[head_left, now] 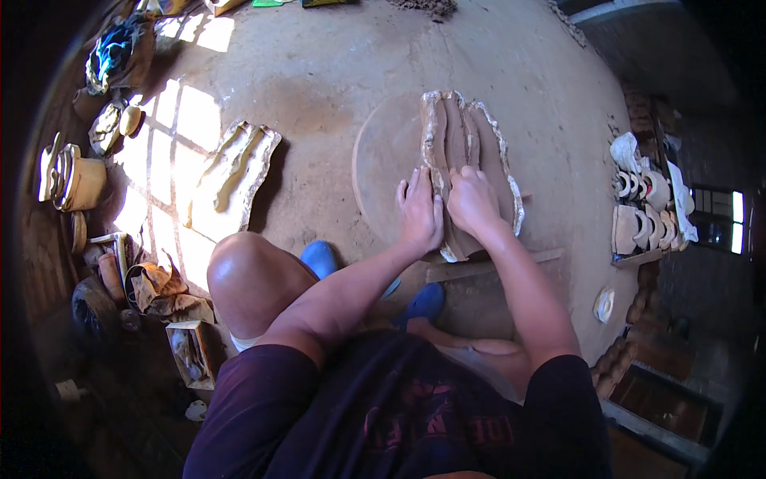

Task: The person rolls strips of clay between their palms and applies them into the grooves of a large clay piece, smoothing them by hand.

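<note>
In front of me a long plaster mould with a rough, whitish rim lies on a round board. Brown clay lines its long hollow, with ridges running lengthwise. My left hand rests against the mould's left rim, its fingers stretched out and somewhat apart. Over the clay near the middle of the mould, my right hand is closed, knuckles up, and presses down. Whatever its fingers hold, if anything, is hidden beneath the hand.
A second pale mould piece lies on the sunlit floor to the left. Pots, cloths and a small box line the left side. Curved mould pieces are stacked at the right. A wooden strip lies nearest my feet.
</note>
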Demonstrator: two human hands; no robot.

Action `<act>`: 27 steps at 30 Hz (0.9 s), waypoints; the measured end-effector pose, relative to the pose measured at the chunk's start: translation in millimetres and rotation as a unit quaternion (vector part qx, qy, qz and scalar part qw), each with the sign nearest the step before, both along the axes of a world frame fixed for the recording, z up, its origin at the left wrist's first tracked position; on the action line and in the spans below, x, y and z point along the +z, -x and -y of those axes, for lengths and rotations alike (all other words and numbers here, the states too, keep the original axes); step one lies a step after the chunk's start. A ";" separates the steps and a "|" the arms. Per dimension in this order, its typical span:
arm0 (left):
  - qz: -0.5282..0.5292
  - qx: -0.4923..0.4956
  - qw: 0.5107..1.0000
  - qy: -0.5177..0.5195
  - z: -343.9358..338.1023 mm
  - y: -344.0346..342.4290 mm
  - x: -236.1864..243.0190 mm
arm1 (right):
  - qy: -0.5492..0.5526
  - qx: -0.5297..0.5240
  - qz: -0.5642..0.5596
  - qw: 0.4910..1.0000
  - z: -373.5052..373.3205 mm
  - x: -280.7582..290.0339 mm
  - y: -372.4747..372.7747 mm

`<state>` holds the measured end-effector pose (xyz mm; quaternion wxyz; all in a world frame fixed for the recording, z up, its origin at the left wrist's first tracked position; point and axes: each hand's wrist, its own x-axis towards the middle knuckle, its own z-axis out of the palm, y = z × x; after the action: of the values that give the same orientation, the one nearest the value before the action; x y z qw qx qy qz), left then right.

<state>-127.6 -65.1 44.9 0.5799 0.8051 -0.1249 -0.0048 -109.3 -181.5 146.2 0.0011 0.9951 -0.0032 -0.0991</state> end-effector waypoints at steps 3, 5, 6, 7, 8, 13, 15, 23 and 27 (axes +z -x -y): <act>0.010 -0.005 1.000 0.016 -4.3 -3.7 -1.9 | -0.015 -0.047 -0.021 0.999 -6.1 0.9 11.8; 0.032 -0.008 0.999 0.019 -7.1 -6.2 -4.7 | -0.012 -0.042 -0.030 0.999 -9.6 1.7 24.1; 0.033 -0.013 0.999 0.020 -7.9 -6.8 -4.4 | -0.009 -0.036 -0.039 0.999 -11.3 2.6 32.7; 0.035 -0.015 0.999 0.022 -10.7 -8.1 -5.2 | -0.014 -0.066 -0.069 0.995 -23.8 13.4 39.0; 0.037 -0.019 0.999 0.025 -13.3 -9.3 -5.6 | -0.017 -0.069 -0.068 0.995 -26.8 17.3 48.9; -0.009 -0.058 0.998 0.024 -28.7 -17.6 1.7 | -0.221 -0.176 -0.038 0.959 -15.2 55.3 73.2; 0.010 -0.073 0.997 -0.003 -32.2 -9.9 9.6 | -0.291 -0.302 0.042 0.907 20.0 46.0 79.2; 0.091 -0.107 0.980 -0.139 -51.7 9.1 5.0 | -0.305 -0.259 0.002 0.916 30.6 10.0 27.9; 0.107 -0.120 0.974 -0.161 -49.7 11.6 10.5 | -0.317 -0.246 0.000 0.916 15.7 -6.3 13.3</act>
<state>-139.3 -15.4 55.4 0.4213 0.8628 -0.2794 -0.0077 -122.6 -197.2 139.9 -0.3389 0.9110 -0.2164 -0.0920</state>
